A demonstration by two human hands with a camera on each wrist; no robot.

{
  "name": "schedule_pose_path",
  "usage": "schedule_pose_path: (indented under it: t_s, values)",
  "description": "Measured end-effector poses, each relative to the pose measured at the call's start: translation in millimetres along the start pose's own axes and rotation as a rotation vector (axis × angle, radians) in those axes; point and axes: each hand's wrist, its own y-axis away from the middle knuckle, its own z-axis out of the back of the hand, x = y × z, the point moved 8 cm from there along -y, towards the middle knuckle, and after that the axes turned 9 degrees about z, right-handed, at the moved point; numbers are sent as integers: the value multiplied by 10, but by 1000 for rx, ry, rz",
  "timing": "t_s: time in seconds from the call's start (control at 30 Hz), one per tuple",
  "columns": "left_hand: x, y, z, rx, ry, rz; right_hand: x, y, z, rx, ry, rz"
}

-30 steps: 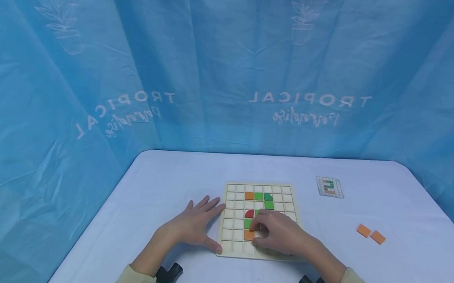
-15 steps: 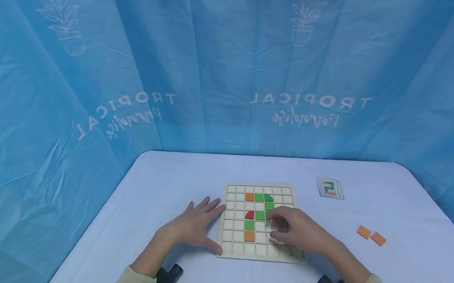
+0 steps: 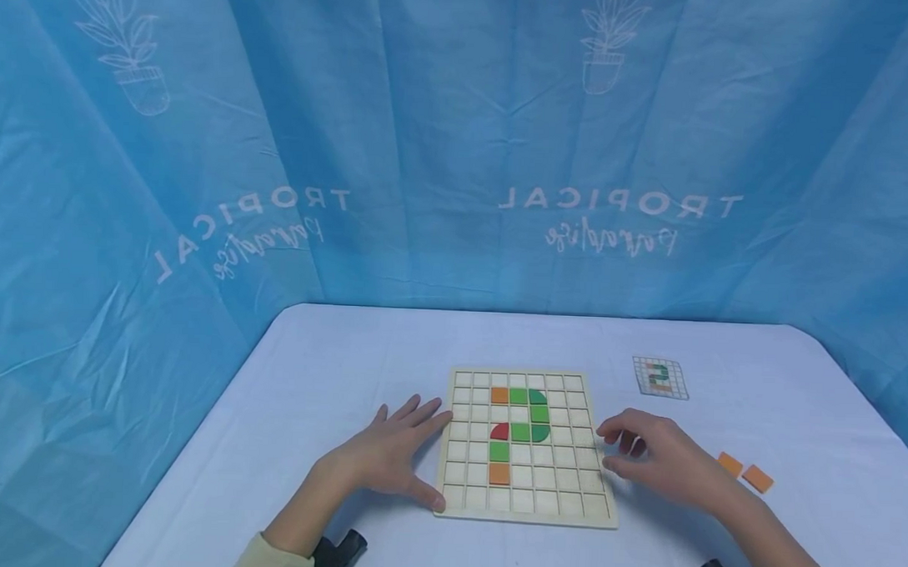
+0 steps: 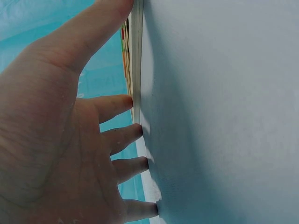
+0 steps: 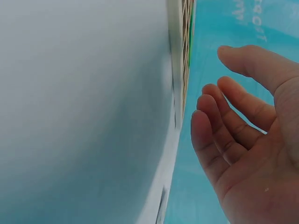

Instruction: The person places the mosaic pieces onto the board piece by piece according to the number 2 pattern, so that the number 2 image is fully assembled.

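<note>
A light wooden grid board [image 3: 476,497] lies flat on the table. Set in its cells are orange square tiles such as the lower one [image 3: 499,474], several green squares [image 3: 520,433], a red quarter-round tile [image 3: 500,431] and two dark green quarter-rounds [image 3: 540,434]. My left hand [image 3: 384,450] is spread, its thumb and index finger touching the board's left edge. My right hand [image 3: 661,459] hovers just off the board's right side. In the right wrist view the fingers of that right hand [image 5: 252,126] are loosely bent, with nothing between them and the thumb.
Two loose orange squares lie on the white table right of the board, the nearer [image 3: 757,478] beside the right forearm and the other [image 3: 730,464] partly behind it. A printed grid card [image 3: 660,377] with a coloured figure lies further back. A blue curtain [image 3: 459,150] hangs behind.
My right hand has moved from the lower orange tile rightward, off the board, uncovering the tiles in the middle. The left hand stays in place.
</note>
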Motion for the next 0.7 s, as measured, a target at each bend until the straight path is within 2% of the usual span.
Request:
schedule_pose_path:
  t_s: [0.13, 0.3, 0.7]
  values:
    - [-3, 2, 3, -1, -2, -2, -132, 137, 129, -36, 27, -20]
    - [7, 7, 5, -3, -7, 3, -302, 271, 276, -71, 63, -91]
    - [10, 1, -12, -4, -14, 1, -701, 669, 568, -76, 133, -235]
